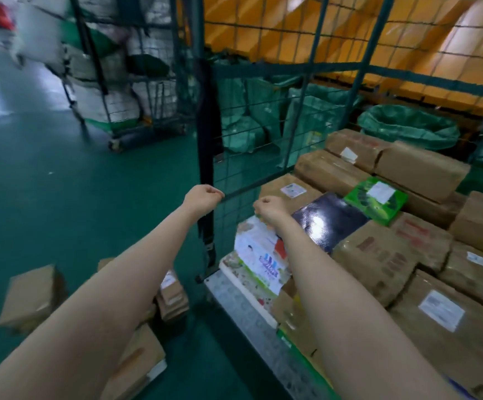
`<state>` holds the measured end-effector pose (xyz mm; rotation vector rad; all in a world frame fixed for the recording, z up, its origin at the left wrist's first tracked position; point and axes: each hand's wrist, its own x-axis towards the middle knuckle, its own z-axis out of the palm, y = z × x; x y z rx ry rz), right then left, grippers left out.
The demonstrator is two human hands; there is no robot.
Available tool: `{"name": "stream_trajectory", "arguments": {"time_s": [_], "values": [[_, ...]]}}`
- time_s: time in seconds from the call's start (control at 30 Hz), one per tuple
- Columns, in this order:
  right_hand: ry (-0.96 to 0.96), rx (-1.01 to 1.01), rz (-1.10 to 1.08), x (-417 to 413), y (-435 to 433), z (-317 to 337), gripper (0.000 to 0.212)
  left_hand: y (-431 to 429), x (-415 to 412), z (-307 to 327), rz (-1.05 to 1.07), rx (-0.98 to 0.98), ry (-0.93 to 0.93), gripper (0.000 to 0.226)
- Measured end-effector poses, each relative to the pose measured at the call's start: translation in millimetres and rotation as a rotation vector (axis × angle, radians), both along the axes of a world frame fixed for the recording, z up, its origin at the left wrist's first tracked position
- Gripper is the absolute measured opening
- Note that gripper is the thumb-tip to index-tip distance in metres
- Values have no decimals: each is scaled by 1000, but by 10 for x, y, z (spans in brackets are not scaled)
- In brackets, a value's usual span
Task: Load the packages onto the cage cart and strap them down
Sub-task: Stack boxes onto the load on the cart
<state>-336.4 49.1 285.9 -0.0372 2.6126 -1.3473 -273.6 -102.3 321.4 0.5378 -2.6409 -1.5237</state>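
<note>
The cage cart's green mesh side wall (236, 157) stands in front of me, with a black strap (205, 134) hanging down its corner post to a buckle near the metal floor edge (243, 310). Several cardboard boxes (378, 255) fill the cart, along with a black glossy box (329, 220) and a green box (376, 199). My left hand (202, 197) is curled round a thin horizontal bar of the side wall at the post. My right hand (269, 207) pinches the top edge of a white printed package (259, 255) that leans against the mesh.
Loose cardboard boxes (32, 295) lie on the green floor at my lower left. Another loaded cage cart (125, 90) stands at the back. Green sacks (407, 125) and an orange net-covered wall lie behind the cart.
</note>
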Motion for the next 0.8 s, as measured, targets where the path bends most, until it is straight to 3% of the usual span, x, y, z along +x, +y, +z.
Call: {"name": "stream_trajectory", "arguments": {"time_s": [0.23, 0.47, 0.57, 0.7, 0.8], "values": [[-98, -17, 211, 588, -1342, -244, 14, -1187, 680, -275, 173, -22, -95, 26], [-168, -8, 295, 984, -2222, -525, 21, -2071, 1225, -548, 272, 3, -142, 25], [-198, 9, 330, 1128, -2479, -669, 16, -2357, 1391, -676, 301, 10, -183, 29], [-249, 98, 357, 1210, -2683, -957, 28, -2610, 1526, -954, 338, 45, -236, 28], [-304, 133, 375, 1229, -2796, -1177, 22, -2698, 1602, -1181, 372, 87, -302, 29]]}}
